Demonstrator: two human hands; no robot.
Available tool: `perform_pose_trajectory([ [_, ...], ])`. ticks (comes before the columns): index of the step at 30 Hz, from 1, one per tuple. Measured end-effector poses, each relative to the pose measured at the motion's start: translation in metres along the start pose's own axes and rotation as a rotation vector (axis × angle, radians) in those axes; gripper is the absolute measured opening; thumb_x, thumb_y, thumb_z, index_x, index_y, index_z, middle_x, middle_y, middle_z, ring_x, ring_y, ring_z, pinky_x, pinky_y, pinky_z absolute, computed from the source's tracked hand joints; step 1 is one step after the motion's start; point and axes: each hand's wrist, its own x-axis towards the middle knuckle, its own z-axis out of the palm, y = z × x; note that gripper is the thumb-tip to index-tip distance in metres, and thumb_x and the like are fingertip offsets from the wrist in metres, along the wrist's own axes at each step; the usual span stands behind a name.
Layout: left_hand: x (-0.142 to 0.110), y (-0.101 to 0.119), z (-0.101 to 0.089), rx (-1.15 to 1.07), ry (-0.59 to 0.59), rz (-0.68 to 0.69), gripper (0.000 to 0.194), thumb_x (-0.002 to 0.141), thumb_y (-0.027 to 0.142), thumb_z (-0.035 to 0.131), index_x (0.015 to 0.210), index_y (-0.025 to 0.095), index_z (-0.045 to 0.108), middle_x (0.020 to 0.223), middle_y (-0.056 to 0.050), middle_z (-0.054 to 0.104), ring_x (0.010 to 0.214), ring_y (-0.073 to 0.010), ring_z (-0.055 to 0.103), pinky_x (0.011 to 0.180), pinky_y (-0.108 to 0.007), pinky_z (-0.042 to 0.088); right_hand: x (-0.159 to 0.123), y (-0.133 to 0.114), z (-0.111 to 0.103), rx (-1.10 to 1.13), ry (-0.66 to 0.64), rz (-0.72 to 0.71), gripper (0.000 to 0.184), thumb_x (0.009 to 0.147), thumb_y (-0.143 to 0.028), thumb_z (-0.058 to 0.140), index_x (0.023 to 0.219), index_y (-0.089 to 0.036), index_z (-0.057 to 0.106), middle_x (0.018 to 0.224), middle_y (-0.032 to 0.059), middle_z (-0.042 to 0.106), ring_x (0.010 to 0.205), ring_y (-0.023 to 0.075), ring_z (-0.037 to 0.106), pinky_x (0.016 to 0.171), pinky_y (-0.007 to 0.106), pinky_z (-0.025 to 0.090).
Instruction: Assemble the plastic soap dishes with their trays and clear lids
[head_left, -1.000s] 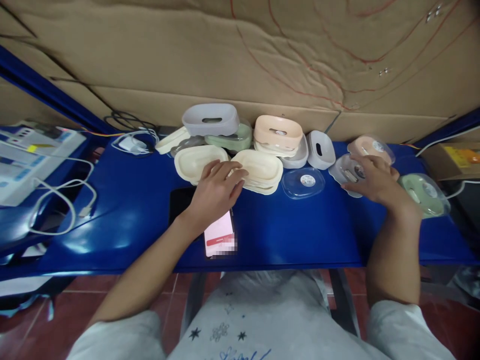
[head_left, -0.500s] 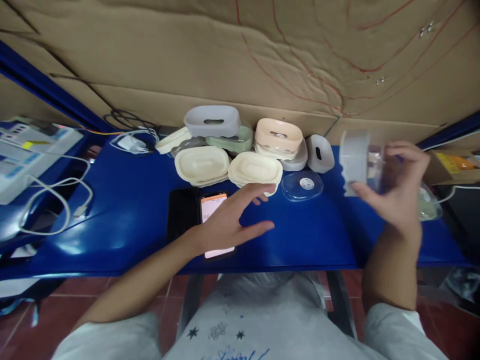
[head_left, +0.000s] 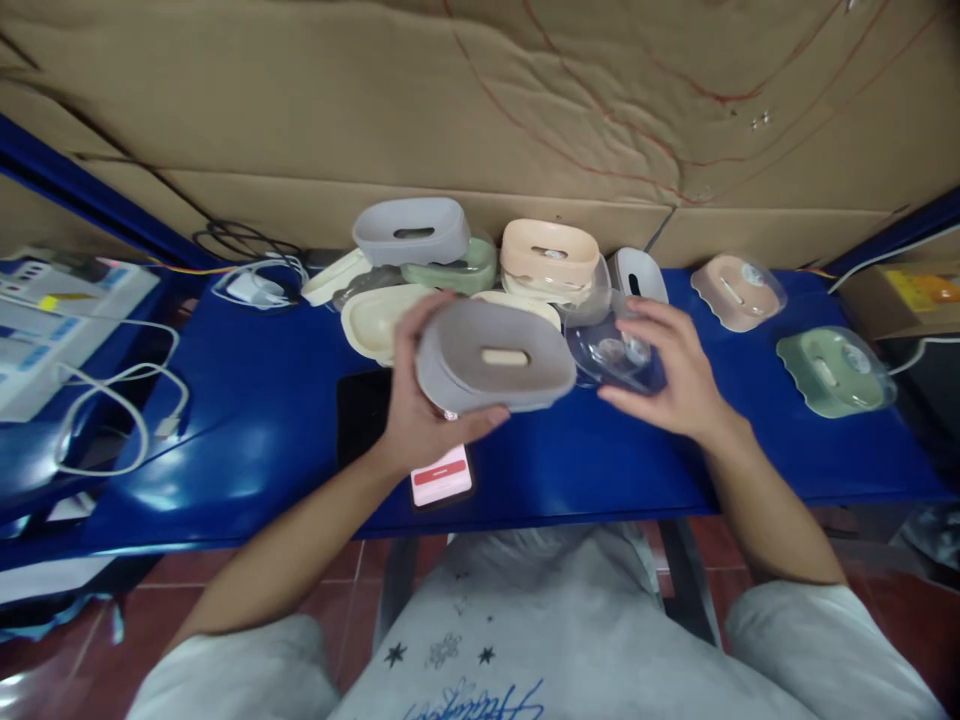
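My left hand [head_left: 417, 405] grips the left end of a grey oval plastic box [head_left: 517, 375] with a slot, lifted above the table and tilted towards me. My right hand [head_left: 679, 375] holds a clear plastic lid [head_left: 589, 345] by its right side, apart from the box. Part of another clear lid may lie beneath it; the overlap makes this hard to tell. Behind my left hand are cream oval trays [head_left: 371, 325], partly covered by the box. A peach slotted box [head_left: 551, 250] and a grey slotted box [head_left: 410, 232] sit on the pile at the back.
On the right of the blue table [head_left: 570, 480] lie a peach piece [head_left: 731, 295] and a green piece [head_left: 829, 375], each with a clear cover. A lit phone [head_left: 442, 485] lies below my left hand, beside a dark flat object [head_left: 360, 415]. White cables [head_left: 127, 460] are at left.
The grey box and clear lid came from the right towards the middle and are now apart. My left hand has closed on the box; my right keeps the lid.
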Motion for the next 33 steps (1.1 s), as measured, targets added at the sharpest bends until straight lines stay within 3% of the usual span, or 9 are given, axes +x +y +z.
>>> perform_pose_trajectory([
  [3, 0.01, -0.015, -0.01, 0.136, 0.205, 0.082, 0.09, 0.089, 0.081, 0.076, 0.159, 0.035, 0.042, 0.163, -0.008, 0.047, 0.151, -0.0368, 0.05, 0.128, -0.06, 0.045, 0.007, 0.021, -0.002, -0.038, -0.156, 0.058, 0.066, 0.099, -0.055, 0.071, 0.159, -0.034, 0.056, 0.162, 0.0121, 0.057, 0.15, 0.0403, 0.055, 0.122, 0.062, 0.047],
  [6, 0.015, -0.027, -0.013, 0.144, 0.274, 0.145, 0.089, 0.091, 0.078, 0.075, 0.16, 0.034, 0.042, 0.16, -0.004, 0.048, 0.152, -0.0356, 0.049, 0.128, -0.057, 0.044, 0.007, 0.031, 0.0, -0.025, -0.196, 0.046, 0.062, 0.098, -0.053, 0.073, 0.155, -0.031, 0.061, 0.163, 0.0124, 0.057, 0.15, 0.0391, 0.056, 0.122, 0.06, 0.046],
  [10, 0.012, -0.022, -0.006, 0.112, 0.227, 0.074, 0.087, 0.089, 0.072, 0.081, 0.158, 0.034, 0.045, 0.159, -0.005, 0.051, 0.146, -0.0321, 0.054, 0.126, -0.054, 0.048, 0.004, 0.03, 0.002, -0.001, -0.212, 0.008, 0.061, 0.096, -0.053, 0.076, 0.152, -0.032, 0.064, 0.163, 0.0114, 0.059, 0.152, 0.04, 0.053, 0.125, 0.062, 0.04],
  [14, 0.007, -0.011, 0.002, 0.221, 0.126, -0.047, 0.082, 0.096, 0.076, 0.071, 0.159, 0.037, 0.038, 0.161, -0.006, 0.047, 0.147, -0.031, 0.054, 0.124, -0.055, 0.051, 0.003, 0.028, 0.007, 0.013, -0.251, -0.034, 0.055, 0.099, -0.049, 0.074, 0.151, -0.032, 0.065, 0.162, 0.0102, 0.061, 0.153, 0.0384, 0.053, 0.125, 0.061, 0.041],
  [20, 0.007, -0.015, 0.004, 0.279, 0.102, -0.049, 0.083, 0.097, 0.082, 0.064, 0.16, 0.038, 0.034, 0.16, -0.008, 0.048, 0.146, -0.0325, 0.055, 0.12, -0.055, 0.055, 0.001, 0.028, 0.014, -0.036, -0.287, -0.05, 0.052, 0.103, -0.044, 0.071, 0.154, -0.038, 0.062, 0.172, 0.0064, 0.05, 0.162, 0.0391, 0.04, 0.128, 0.068, 0.032],
  [27, 0.007, -0.014, 0.006, 0.241, 0.119, -0.039, 0.085, 0.096, 0.086, 0.06, 0.161, 0.039, 0.033, 0.157, -0.011, 0.048, 0.144, -0.0339, 0.057, 0.118, -0.054, 0.056, -0.003, 0.031, 0.017, -0.03, -0.36, 0.008, 0.072, 0.101, -0.042, 0.072, 0.167, -0.038, 0.045, 0.178, 0.0122, 0.039, 0.163, 0.0408, 0.039, 0.126, 0.07, 0.037],
  [33, 0.006, -0.013, 0.004, 0.281, 0.089, -0.086, 0.083, 0.1, 0.083, 0.053, 0.164, 0.04, 0.022, 0.158, -0.011, 0.048, 0.14, -0.0313, 0.061, 0.113, -0.05, 0.06, -0.003, 0.033, 0.015, -0.003, -0.395, 0.033, 0.068, 0.099, -0.043, 0.074, 0.162, -0.033, 0.052, 0.177, 0.0135, 0.041, 0.161, 0.0413, 0.043, 0.124, 0.069, 0.043],
])
